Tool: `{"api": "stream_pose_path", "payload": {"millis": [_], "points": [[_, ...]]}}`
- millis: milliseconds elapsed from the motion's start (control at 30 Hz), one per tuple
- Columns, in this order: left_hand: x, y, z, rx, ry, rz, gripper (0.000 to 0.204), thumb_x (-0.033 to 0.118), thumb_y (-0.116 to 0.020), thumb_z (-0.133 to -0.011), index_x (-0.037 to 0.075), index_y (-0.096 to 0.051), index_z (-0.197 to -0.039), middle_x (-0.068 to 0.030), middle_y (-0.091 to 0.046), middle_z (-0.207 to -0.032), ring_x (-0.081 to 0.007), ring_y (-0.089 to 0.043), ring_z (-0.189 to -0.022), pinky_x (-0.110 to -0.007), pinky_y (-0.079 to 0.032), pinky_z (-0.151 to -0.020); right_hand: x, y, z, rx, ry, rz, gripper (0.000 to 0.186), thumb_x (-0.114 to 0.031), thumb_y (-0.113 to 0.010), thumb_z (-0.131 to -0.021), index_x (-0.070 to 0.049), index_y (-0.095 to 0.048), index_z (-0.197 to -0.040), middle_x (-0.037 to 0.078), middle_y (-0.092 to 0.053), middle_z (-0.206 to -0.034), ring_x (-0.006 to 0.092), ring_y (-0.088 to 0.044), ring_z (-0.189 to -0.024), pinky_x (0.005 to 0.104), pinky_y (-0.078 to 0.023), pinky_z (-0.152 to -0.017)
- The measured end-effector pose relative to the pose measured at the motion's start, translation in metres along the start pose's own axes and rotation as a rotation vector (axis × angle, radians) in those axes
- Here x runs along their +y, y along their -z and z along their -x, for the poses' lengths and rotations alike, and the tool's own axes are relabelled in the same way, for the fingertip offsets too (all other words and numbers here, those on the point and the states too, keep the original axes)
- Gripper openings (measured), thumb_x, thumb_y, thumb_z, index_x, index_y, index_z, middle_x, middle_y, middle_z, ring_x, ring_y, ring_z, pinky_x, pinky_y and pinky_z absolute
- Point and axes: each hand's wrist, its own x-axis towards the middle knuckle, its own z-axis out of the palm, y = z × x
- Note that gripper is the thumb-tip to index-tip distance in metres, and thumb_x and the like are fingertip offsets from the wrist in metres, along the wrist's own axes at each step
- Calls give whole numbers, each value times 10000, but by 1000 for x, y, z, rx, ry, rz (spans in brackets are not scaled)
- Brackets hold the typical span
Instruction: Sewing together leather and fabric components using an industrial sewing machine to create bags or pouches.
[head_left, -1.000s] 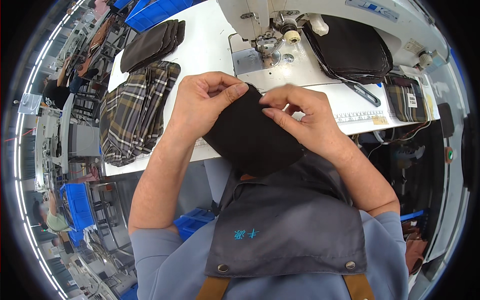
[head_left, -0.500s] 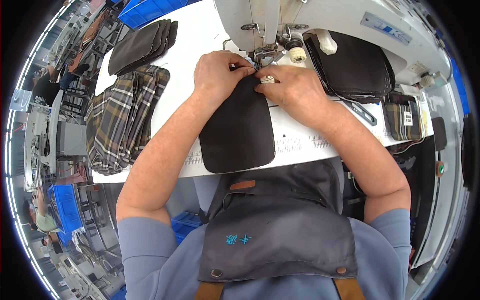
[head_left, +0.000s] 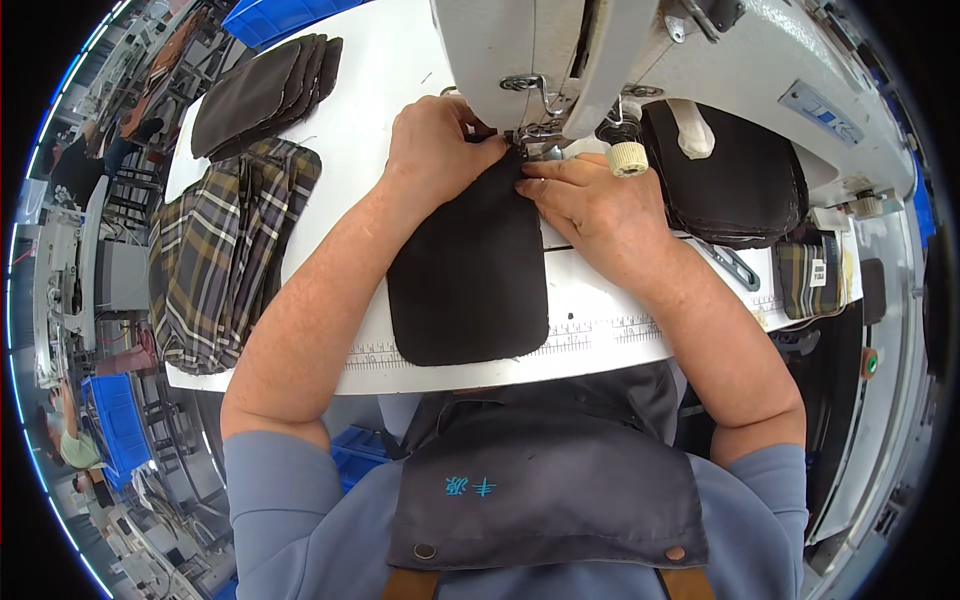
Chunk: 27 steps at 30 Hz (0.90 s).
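We have the black panel [head_left: 465, 275] flat on the white table [head_left: 370, 75], its far end at the sewing machine's [head_left: 500, 50] foot. We make out no stitching; by our judgement it is early, with most of the edge clear of the foot. Its long axis runs from machine toward us, rounded near end facing our body. Our left hand [head_left: 440, 150] pinches the far left corner; our right hand's [head_left: 605, 205] fingertips touch the right edge, unclenched.
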Motion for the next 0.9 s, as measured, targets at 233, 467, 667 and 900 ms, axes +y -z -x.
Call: {"api": "stream_pose_path", "payload": {"millis": [233,467,667,900], "points": [[4,1,2,-20,43,18,271,245,-792,-748,48,-787,-934,-77,-768,-830,-216,-733,-736,-330,-583,-735,-3,3,3,-68,-44,38,210,-156,-741,-826,-179,-779,-1032,-36,-748,-1070,159,-705,-867,302,-561,-607],[-2,-4,0,-15,52,9,276,264,-792,-752,59,-789,-936,-75,-773,-848,-213,-737,-753,-328,-582,-743,-4,2,1,-56,-43,43,205,-150,-737,-823,-166,-777,-1024,-26,-746,-1043,165,-714,-891,318,-566,-637],[2,2,2,39,-3,-100,264,253,-793,-752,75,-771,-945,-79,-763,-861,-240,-724,-712,-334,-578,-705,-3,0,-1,-47,-38,13,197,-106,-713,-830,-104,-771,-1019,19,-732,-1050,221,-716,-849,348,-564,-668],[43,36,62,-51,-407,-256,333,272,-864,-726,105,-718,-974,-59,-686,-1213,-262,-649,-1091,-457,-428,-1054,-5,7,14,-29,-84,-91,197,-142,-699,-835,-73,-754,-1011,53,-705,-1035,267,-702,-880,406,-568,-738]]}}
